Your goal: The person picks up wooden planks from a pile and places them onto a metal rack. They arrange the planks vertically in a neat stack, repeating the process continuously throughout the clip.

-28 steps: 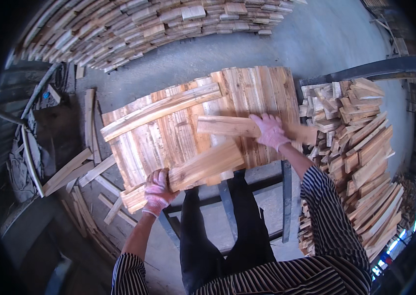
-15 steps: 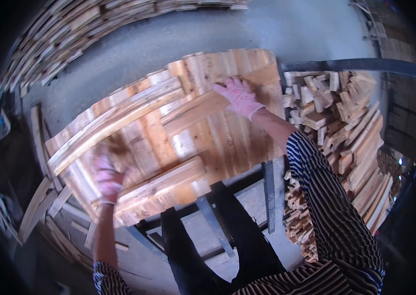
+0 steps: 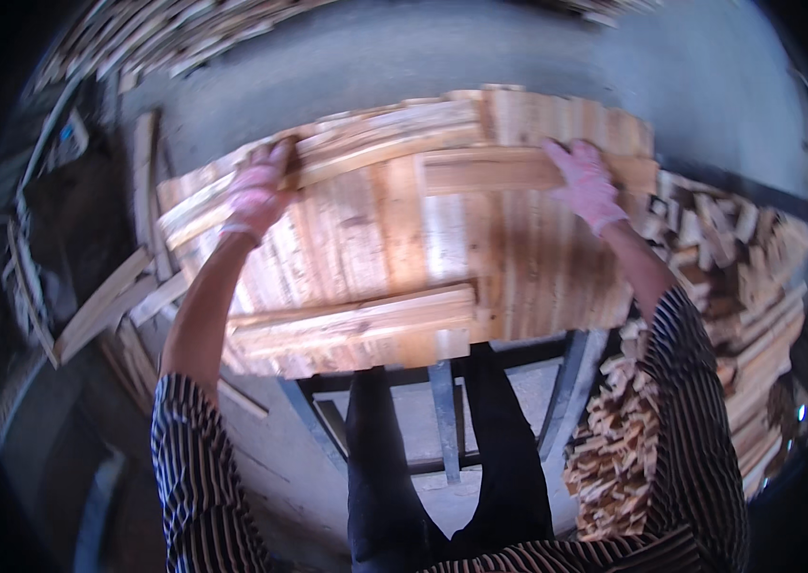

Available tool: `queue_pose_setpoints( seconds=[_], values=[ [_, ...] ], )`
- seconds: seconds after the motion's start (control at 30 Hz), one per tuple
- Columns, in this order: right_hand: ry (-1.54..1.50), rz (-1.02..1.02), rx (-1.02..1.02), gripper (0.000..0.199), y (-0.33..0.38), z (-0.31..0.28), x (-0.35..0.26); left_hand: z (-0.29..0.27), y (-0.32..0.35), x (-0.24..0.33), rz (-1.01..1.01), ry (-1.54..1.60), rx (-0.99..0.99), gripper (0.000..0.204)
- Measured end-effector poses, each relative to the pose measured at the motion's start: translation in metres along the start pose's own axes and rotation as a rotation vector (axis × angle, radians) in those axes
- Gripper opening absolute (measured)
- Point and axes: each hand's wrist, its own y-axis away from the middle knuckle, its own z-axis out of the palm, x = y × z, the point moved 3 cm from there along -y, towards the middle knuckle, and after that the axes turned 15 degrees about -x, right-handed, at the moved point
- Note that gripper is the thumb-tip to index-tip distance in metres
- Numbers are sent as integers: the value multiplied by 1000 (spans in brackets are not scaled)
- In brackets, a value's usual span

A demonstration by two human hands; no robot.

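Note:
Wooden strips set side by side form a wide panel in front of me. My left hand, in a pink glove, is over the long planks along the panel's far left edge. Its fingers look curled around a dark brown patch, too blurred to make out. My right hand, also gloved in pink, rests with fingers spread on a flat board near the right end. Another short stack of planks lies along the panel's near left edge.
Below the panel stands a dark metal frame, close to my legs. A big heap of cut wood pieces is at the right. Loose boards lie on the floor at the left. Stacked planks stand at the far left.
My left hand has moved from the panel's near left part up to the far planks. My right hand stays on the flat board. The view has shifted, so the panel sits further right.

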Motion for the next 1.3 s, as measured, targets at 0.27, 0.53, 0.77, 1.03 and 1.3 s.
queue_pose_setpoints(
  seconds=[0.27, 0.53, 0.77, 1.03, 1.3],
  values=[
    [-42, 166, -195, 108, -5, 5, 0, -9, -16, 10, -179, -114, -89, 84],
    [-181, -301, -93, 98, 62, 23, -167, 2, 19, 18, -174, 154, 51, 93],
    [40, -293, -239, 101, 117, 100, -333, 116, 216, 116, 62, 387, 82, 94],
    [-155, -327, -72, 72, 124, 67, -327, 197, 306, 138, 214, 330, -126, 76],
    [-260, 109, -182, 85, 171, 41, -89, 182, 197, 94, 16, -98, -64, 60]
  ],
)
